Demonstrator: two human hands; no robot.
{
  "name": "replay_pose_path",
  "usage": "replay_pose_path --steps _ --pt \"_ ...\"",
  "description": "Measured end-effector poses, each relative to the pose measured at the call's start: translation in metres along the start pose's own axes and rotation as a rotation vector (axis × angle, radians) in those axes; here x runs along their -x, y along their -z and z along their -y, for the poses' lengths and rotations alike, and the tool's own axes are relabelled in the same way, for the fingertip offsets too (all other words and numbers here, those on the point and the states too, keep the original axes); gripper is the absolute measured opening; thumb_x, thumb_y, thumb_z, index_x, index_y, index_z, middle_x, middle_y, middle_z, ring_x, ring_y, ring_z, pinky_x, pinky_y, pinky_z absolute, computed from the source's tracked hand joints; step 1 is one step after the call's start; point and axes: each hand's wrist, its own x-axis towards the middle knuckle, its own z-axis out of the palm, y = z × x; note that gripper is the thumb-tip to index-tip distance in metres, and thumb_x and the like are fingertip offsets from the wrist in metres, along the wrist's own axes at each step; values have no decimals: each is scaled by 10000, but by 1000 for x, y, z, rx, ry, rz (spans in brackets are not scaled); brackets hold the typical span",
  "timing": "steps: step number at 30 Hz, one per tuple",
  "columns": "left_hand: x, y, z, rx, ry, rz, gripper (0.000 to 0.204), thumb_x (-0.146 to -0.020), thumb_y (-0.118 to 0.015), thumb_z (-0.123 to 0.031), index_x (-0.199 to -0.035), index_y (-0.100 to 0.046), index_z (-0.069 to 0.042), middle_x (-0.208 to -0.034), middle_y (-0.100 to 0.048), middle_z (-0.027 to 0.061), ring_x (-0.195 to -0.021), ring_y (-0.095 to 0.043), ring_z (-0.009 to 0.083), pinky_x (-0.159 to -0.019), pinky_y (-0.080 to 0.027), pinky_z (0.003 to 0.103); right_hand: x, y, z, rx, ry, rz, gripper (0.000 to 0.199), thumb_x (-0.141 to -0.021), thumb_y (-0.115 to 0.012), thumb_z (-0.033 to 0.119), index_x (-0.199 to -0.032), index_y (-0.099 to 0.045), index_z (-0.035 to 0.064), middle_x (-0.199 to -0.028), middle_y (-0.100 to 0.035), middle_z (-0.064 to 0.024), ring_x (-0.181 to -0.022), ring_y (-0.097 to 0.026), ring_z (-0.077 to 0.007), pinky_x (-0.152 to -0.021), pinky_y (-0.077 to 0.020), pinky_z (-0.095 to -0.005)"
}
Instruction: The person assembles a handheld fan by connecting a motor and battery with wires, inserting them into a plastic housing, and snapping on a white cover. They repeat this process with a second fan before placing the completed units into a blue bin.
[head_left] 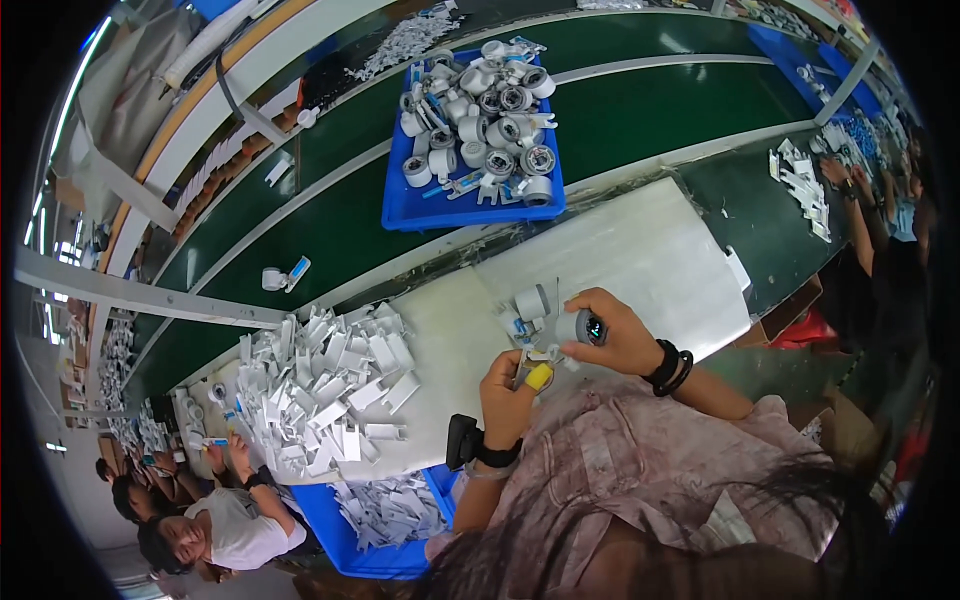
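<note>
Round unit (pixel 574 327), white-grey with a dark, lit end face: one, raised above the near edge of the table (pixel 620 270). Right hand (pixel 612 338): fingers curled around the unit, thumb and forefinger on its sides. Left hand (pixel 510 397): fingers drawn in near a small white piece (pixel 541 354), just beside the unit; firmness of hold cannot be told. Yellow piece (pixel 539 376): at the left fingertips, held or worn unclear. Second round unit (pixel 532 302): lying on the table, beyond the hands. White plastic parts (pixel 330 385): large heap, table's left part. Blue bin (pixel 350 562): below the table's near left edge, holding more white parts. Blue tray (pixel 460 217): beyond the table, piled with round units.
</note>
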Motion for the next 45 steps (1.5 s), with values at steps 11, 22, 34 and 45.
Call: replay_pose_path --steps 11,22,34,45 --pt "-4 4 -1 -47 54 52 221 -855 -659 23 -1061 -579 34 -1002 -658 73 -873 -636 125 -751 -519 250 -2 2 -2 -16 -25 41 461 -745 -796 229 -1103 -556 65 -1013 -560 -131 -885 -589 -298 -766 -487 -352" --pt "-9 5 -3 -9 123 113 215 -867 -653 8 -1062 -565 32 -1003 -665 97 -895 -668 166 -770 -550 276 0 0 -9 -36 -17 26 471 -736 -804 231 -1104 -565 60 -1013 -563 -132 -902 -592 -300 -781 -483 -353" --pt "-10 5 -2 -71 120 101 200 -881 -634 2 -1065 -561 27 -967 -662 91 -839 -662 150 -726 -555 277 1 -1 -12 -25 -25 36 471 -738 -802 247 -1096 -569 48 -1019 -572 -141 -913 -601 -308 -790 -489 -357" --pt "-16 6 -6 -4 231 142 222 -934 -578 -58 -1142 -545 13 -984 -652 82 -831 -657 142 -691 -547 259 -3 -2 -16 -42 -79 57 468 -738 -802 263 -1094 -579 57 -1015 -570 -141 -917 -600 -311 -791 -486 -352"
